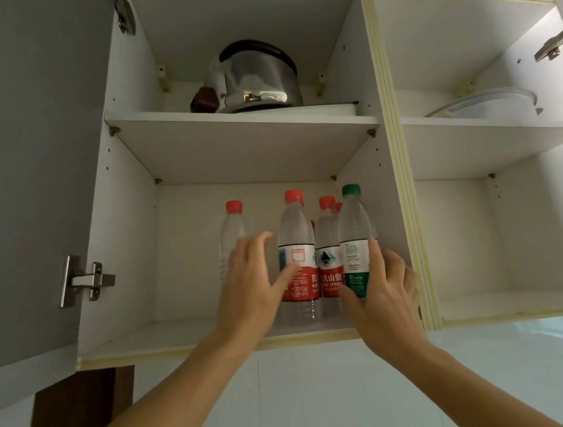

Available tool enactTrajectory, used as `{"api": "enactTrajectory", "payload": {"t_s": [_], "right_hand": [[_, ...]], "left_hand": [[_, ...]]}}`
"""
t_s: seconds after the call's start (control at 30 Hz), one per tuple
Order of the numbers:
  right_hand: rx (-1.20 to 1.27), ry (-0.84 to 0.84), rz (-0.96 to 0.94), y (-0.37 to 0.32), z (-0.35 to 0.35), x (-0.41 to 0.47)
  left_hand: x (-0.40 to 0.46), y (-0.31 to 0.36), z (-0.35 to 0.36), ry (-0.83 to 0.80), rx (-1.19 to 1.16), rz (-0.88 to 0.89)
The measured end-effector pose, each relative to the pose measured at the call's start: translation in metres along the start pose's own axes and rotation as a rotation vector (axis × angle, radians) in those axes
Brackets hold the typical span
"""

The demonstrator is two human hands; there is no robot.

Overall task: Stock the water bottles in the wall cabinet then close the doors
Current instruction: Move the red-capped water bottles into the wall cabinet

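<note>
Your left hand [252,285] is spread open at frame centre, fingers in front of the unlabelled red-capped bottle [233,238] and the red-labelled bottle [296,246]. Your right hand [384,293] cups the green-capped bottle [355,240] low on its label, lower right of centre. All stand upright on the wall cabinet [182,336] floor. A steel kettle [253,78] sits on the shelf above; the left door [21,169] hangs open.
</note>
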State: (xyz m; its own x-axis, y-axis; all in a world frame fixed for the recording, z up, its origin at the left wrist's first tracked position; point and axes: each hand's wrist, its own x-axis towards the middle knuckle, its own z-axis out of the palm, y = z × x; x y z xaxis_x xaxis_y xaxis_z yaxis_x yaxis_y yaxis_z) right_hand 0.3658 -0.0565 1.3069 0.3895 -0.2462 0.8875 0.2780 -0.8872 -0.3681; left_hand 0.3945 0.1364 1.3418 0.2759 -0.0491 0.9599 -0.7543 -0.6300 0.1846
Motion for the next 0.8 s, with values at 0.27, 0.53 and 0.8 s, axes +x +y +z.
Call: {"api": "enactTrajectory", "payload": {"t_s": [0.27,0.53,0.8], "right_hand": [[0.291,-0.171,-0.116,-0.046,0.003,0.018],[0.231,-0.382,0.073,-0.067,0.039,0.032],[0.224,-0.443,0.034,-0.077,0.056,0.042]], "left_hand": [[0.028,-0.047,-0.036,0.025,0.11,-0.154],[0.022,-0.067,-0.015,-0.269,-0.044,-0.456],[0.036,-0.098,-0.026,-0.359,0.073,-0.44]]}}
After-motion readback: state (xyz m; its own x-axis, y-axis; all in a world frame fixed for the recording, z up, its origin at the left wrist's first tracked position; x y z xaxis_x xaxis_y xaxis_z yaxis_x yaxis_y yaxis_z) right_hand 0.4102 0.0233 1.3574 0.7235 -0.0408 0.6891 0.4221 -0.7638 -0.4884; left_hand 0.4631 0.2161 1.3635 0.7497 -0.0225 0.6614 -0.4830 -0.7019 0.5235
